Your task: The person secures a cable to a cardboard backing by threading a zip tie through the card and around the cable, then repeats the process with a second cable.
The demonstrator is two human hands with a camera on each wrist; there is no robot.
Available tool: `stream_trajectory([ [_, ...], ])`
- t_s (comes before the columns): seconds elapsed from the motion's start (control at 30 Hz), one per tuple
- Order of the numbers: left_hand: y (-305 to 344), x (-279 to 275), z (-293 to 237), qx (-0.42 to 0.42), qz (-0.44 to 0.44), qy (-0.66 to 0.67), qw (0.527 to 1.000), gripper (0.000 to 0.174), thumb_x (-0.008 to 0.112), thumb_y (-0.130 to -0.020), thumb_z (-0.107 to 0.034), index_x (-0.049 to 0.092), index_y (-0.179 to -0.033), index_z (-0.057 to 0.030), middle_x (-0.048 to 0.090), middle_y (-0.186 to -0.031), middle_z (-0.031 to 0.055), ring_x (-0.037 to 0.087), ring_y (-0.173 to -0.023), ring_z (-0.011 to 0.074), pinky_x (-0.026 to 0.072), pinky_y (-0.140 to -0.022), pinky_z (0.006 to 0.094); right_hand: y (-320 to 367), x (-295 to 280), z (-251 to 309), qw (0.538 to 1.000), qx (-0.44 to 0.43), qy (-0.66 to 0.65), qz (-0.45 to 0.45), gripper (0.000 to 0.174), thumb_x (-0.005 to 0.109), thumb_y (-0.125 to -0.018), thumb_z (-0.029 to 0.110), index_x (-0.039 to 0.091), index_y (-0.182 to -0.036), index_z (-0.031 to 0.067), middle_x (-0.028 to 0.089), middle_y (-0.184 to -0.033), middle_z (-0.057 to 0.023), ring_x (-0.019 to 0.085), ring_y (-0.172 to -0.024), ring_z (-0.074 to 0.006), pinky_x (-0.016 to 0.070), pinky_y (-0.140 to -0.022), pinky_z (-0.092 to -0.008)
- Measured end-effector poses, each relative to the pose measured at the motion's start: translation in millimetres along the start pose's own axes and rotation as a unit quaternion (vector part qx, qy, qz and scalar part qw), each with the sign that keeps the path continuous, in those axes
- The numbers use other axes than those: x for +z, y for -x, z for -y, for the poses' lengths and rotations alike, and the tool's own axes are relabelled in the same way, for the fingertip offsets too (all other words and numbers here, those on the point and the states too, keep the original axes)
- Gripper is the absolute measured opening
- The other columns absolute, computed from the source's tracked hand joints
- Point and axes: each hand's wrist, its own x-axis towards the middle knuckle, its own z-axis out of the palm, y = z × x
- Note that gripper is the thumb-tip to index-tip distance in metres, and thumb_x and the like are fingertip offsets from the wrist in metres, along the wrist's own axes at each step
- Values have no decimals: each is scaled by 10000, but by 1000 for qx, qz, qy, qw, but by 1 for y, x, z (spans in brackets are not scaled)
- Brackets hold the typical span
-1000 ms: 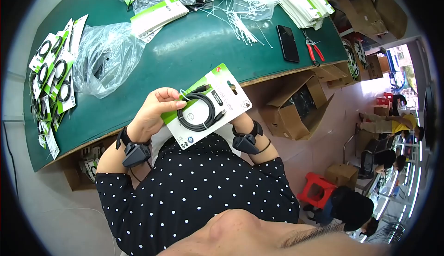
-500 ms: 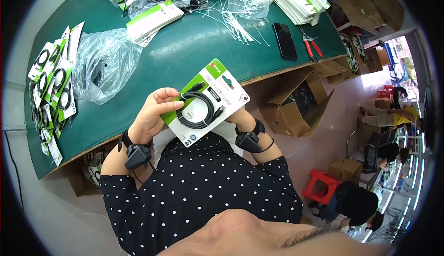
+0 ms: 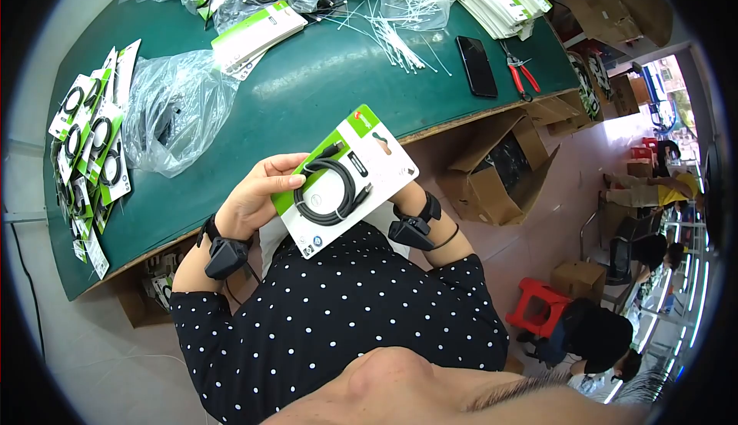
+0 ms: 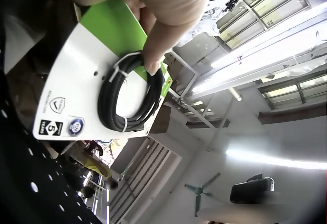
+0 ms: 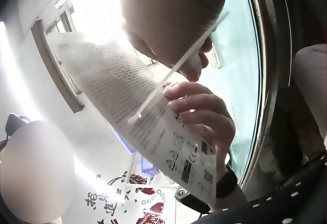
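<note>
My left hand (image 3: 257, 194) pinches a white-and-green packaging card (image 3: 319, 237) at its left side, thumb on the front by the cable, the other fingers behind. A coiled black USB cable (image 3: 350, 196) lies flat on the card's front, bound by white cable ties (image 4: 125, 124). Most of my right hand (image 5: 173, 20) is hidden behind the card in the head view. In the right wrist view its fingers bend close to the card's printed back, and a long white tie tail (image 5: 176, 67) sticks out there. I cannot tell what those fingers hold.
On the green table (image 3: 307, 94) lie finished cable cards (image 3: 100, 129) piled left, a clear plastic bag (image 3: 177, 110), card stacks (image 3: 257, 33), loose cable ties (image 3: 396, 44), a phone (image 3: 477, 66) and red-handled pliers (image 3: 521, 75). A cardboard box (image 3: 492, 190) stands right, below the table edge.
The card tilts up and then back down a little, its top edge shifting slightly. The left hand keeps its pinch at the card's left side; the right stays behind it.
</note>
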Motion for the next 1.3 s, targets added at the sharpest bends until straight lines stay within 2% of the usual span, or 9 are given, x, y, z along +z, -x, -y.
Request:
stream_trajectory([
  [0.2, -6, -3, 14, 40, -16, -5, 999, 424, 634, -839, 53, 564, -1257, 47, 635, -1193, 143, 629, -1065, 201, 497, -970, 338, -6, 7, 20, 952, -53, 302, -4, 462, 726, -788, 239, 597, -1205, 89, 601, -1180, -126, 568, -1090, -287, 435, -959, -407],
  [0.33, -10, -1, 19, 48, -42, 3, 998, 426, 632, -852, 31, 555, -1271, 44, 628, -1205, 137, 617, -1086, 194, 490, -974, 338, -14, 3, 27, 989, 121, 82, -26, 458, 739, -771, 224, 608, -1190, 96, 631, -1115, -110, 589, -1048, -284, 461, -916, -389],
  [0.5, -10, 2, 17, 2, -23, -7, 1000, 440, 629, -876, -15, 528, -1300, 45, 627, -1207, 125, 616, -1082, 180, 492, -964, 323, -11, -15, 18, 960, 22, 269, 77, 466, 737, -801, 113, 577, -1236, 67, 619, -1180, -93, 606, -1050, -187, 496, -868, -327],
  [0.6, -8, -1, 17, -52, -14, -46, 997, 452, 630, -886, -40, 514, -1315, 46, 627, -1207, 121, 618, -1076, 173, 491, -961, 317, 4, -7, 6, 950, 204, -212, -104, 404, 745, -771, 204, 635, -1134, 66, 668, -1039, -90, 637, -950, -231, 490, -879, -345],
  [0.63, -8, -1, 16, -46, -8, -39, 998, 455, 627, -892, -51, 508, -1320, 47, 627, -1206, 121, 618, -1076, 172, 491, -961, 316, 5, -8, 2, 950, 205, -212, -104, 404, 745, -771, 204, 635, -1134, 66, 668, -1039, -90, 637, -950, -231, 490, -879, -345],
  [0.73, -9, -2, 15, -30, 6, -25, 999, 462, 622, -904, -74, 495, -1331, 48, 627, -1204, 120, 618, -1077, 169, 491, -962, 314, -14, -7, 16, 967, 50, 249, 34, 406, 731, -787, 176, 622, -1160, 59, 662, -1060, -99, 635, -961, -230, 483, -897, -336],
  [1.03, -16, 5, 8, 88, -57, 12, 994, 414, 592, -932, -87, 499, -1318, 31, 622, -1214, 98, 620, -1070, 158, 496, -950, 308, -33, -6, 22, 993, 7, 99, -65, 291, 726, -806, 124, 642, -1070, 34, 671, -1004, -94, 644, -877, -248, 503, -767, -326],
  [1.17, -18, 6, -1, 206, -126, 5, 970, 387, 578, -941, -72, 503, -1311, 13, 625, -1206, 90, 617, -1072, 154, 497, -942, 304, -43, -16, 19, 945, 13, 217, -243, 277, 682, -890, 122, 601, -1127, 4, 645, -1039, -67, 604, -889, -117, 495, -779, -255],
  [1.3, -25, 3, 6, 257, -158, -14, 953, 382, 583, -934, -50, 504, -1305, 1, 628, -1195, 88, 618, -1061, 152, 499, -932, 304, -42, 13, 23, 951, 178, 54, -249, 217, 650, -928, 143, 607, -1079, -8, 656, -936, -31, 585, -806, -55, 486, -706, -212],
])
